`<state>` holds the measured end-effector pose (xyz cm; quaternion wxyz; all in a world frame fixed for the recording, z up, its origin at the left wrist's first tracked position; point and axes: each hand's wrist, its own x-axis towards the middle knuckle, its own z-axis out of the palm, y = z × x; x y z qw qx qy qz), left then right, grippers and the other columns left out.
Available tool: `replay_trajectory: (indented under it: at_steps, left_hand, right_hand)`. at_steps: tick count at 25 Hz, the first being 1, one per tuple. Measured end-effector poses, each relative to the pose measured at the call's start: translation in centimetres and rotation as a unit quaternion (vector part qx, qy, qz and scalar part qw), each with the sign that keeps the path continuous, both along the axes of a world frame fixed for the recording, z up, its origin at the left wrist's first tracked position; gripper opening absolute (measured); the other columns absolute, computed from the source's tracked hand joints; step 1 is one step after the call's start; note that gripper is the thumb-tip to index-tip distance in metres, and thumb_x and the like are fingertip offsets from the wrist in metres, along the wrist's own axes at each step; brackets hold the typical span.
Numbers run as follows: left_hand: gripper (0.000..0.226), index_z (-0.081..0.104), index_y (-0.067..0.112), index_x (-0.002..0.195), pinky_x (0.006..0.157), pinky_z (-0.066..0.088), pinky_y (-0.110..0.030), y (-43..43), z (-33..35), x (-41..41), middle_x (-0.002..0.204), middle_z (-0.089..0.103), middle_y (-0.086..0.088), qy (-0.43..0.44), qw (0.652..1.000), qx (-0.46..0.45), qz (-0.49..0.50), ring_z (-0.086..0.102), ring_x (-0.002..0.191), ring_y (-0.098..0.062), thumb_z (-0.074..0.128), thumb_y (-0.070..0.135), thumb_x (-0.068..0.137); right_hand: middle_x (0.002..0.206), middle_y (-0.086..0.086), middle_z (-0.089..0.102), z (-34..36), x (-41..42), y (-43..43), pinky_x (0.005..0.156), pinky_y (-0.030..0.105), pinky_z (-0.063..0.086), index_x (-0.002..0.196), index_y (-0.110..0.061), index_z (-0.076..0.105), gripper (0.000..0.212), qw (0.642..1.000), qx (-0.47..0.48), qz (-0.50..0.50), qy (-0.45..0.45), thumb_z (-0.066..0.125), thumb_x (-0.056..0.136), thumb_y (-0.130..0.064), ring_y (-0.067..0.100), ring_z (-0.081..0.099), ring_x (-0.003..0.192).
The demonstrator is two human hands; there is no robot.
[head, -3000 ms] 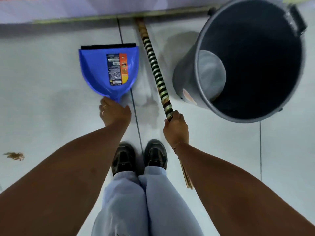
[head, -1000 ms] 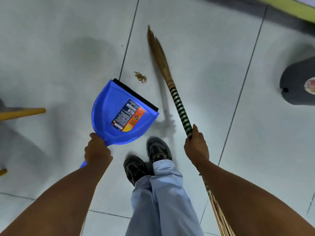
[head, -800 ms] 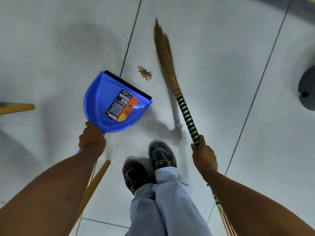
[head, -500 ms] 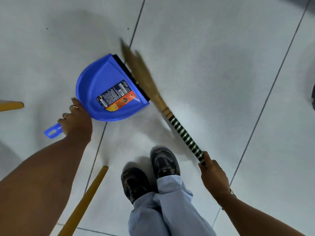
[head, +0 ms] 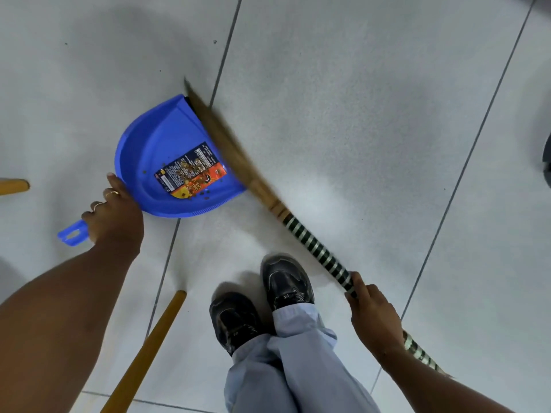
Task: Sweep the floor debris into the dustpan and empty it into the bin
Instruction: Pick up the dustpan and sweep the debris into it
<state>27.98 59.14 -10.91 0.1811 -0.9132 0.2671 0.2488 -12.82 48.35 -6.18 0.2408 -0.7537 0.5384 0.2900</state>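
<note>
A blue dustpan lies flat on the pale tiled floor, its mouth facing right. Small brown crumbs of debris sit on its label and base. My left hand grips the dustpan's handle, whose blue end sticks out to the left. My right hand holds the striped green and white handle of a straw broom. The brown bristles lie blurred along the dustpan's lip. The bin shows only as a dark sliver at the right edge.
A yellow wooden pole slants across the floor below my left arm. A second yellow end pokes in from the left edge. My two black shoes stand between my arms. Grey tiles stretch to the top and right.
The broom swung left from beside the crumb pile until its bristles met the dustpan's lip. The crumbs moved off the floor into the pan. The view turned away from the bin.
</note>
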Motion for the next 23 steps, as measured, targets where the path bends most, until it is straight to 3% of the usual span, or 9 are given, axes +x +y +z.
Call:
replay_trajectory:
  at_steps: [3, 7, 10, 20, 23]
  left_hand:
    - [0.067, 0.012, -0.012, 0.142, 0.092, 0.04, -0.063, -0.8, 2.5, -1.2, 0.128, 0.043, -0.037, 0.029, 0.999, 0.01, 0.025, 0.048, 0.107, -0.059, 0.049, -0.007, 0.086]
    - [0.054, 0.028, -0.007, 0.134, 0.098, 0.04, -0.056, -3.6, 9.3, -6.4, 0.133, 0.045, -0.028, 0.091, 0.984, -0.039, 0.152, 0.046, 0.12, -0.05, 0.052, -0.001, 0.087]
    - [0.045, 0.036, -0.003, 0.126, 0.098, 0.042, -0.052, -6.2, 15.1, -10.5, 0.129, 0.05, -0.024, 0.121, 0.971, -0.06, 0.197, 0.048, 0.119, -0.046, 0.054, 0.002, 0.086]
    - [0.039, 0.04, -0.004, 0.116, 0.091, 0.045, -0.048, -16.2, 31.4, -18.6, 0.117, 0.057, -0.024, 0.119, 0.977, -0.138, 0.115, 0.054, 0.111, -0.046, 0.06, 0.005, 0.084]
    - [0.041, 0.041, -0.002, 0.115, 0.089, 0.045, -0.048, -20.9, 33.3, -22.1, 0.115, 0.059, -0.023, 0.131, 0.973, -0.169, 0.085, 0.056, 0.107, -0.046, 0.063, 0.01, 0.083]
  right_hand:
    - [0.088, 0.015, 0.066, 2.3, 0.2, 1.1, 0.051, 0.033, 0.047, 0.13, -0.027, 0.03, 0.05, 0.999, 0.016, -0.018, -0.035, 0.059, 0.09, -0.019, 0.034, 0.061, 0.064]
    - [0.112, 0.014, 0.058, 6.6, 4.8, 0.3, 0.073, 0.04, 0.053, 0.148, -0.022, 0.027, 0.055, 0.986, 0.008, -0.139, -0.092, 0.048, 0.097, -0.022, 0.033, 0.061, 0.087]
    - [0.118, 0.016, 0.055, 10.7, 7.6, -1.1, 0.076, 0.041, 0.051, 0.149, -0.021, 0.024, 0.055, 0.975, -0.015, -0.183, -0.128, 0.045, 0.098, -0.021, 0.036, 0.059, 0.094]
    - [0.126, 0.016, 0.05, 24.3, -2.4, -11.6, 0.089, 0.042, 0.05, 0.149, -0.03, 0.019, 0.058, 0.962, -0.067, -0.244, -0.105, 0.043, 0.097, -0.02, 0.036, 0.054, 0.107]
    - [0.129, 0.019, 0.05, 25.1, -5.8, -16.8, 0.083, 0.041, 0.05, 0.15, -0.026, 0.021, 0.055, 0.968, -0.077, -0.221, -0.094, 0.041, 0.099, -0.018, 0.038, 0.056, 0.106]
